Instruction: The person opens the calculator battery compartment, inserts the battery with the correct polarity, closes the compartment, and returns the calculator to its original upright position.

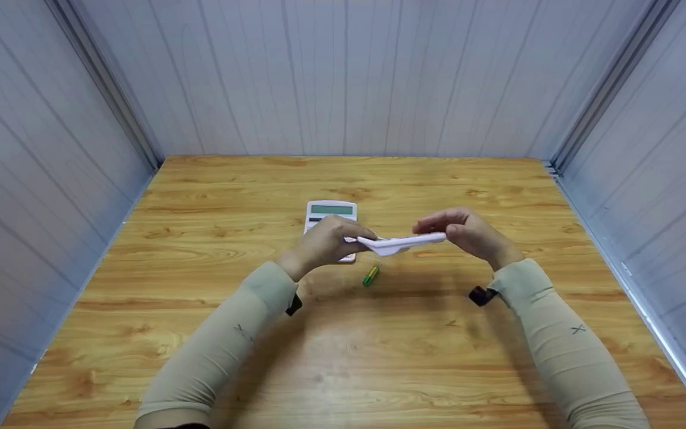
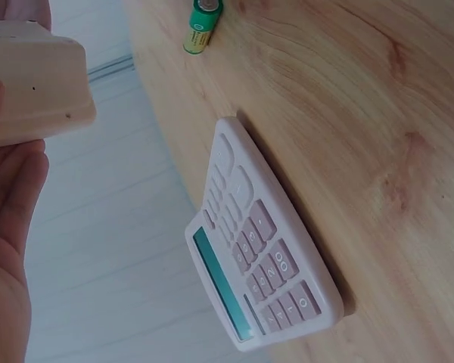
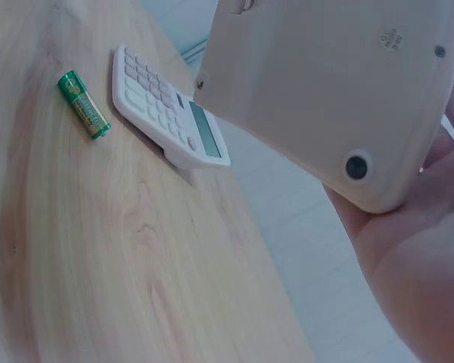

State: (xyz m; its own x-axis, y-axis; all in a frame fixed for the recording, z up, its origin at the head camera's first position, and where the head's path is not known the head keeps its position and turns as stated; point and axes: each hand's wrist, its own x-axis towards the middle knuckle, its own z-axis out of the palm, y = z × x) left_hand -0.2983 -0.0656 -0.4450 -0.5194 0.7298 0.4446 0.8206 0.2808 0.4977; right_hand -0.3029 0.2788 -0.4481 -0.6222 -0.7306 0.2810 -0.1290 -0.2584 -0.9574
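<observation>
Between my hands, above the table, is a white calculator (image 1: 405, 242), seen nearly edge-on in the head view. Its plain back (image 3: 325, 91), with small screws and a round dark foot, faces the right wrist camera. My left hand (image 1: 328, 241) grips its left, thicker end. At the other end, my right hand (image 1: 475, 234) holds the edge with curled fingers and thumb; the calculator body hides part of those fingers in the right wrist view. A second white calculator (image 1: 332, 210) lies keys-up on the table, partly covered by the left hand. Closer to me lies a green-and-yellow battery (image 1: 371, 276).
The wood-grain table (image 1: 343, 357) reaches back to a pale panelled wall (image 1: 343, 77), with more panels on both sides. Dark wrist cameras hang under the left wrist (image 1: 294, 305) and right wrist (image 1: 481, 295).
</observation>
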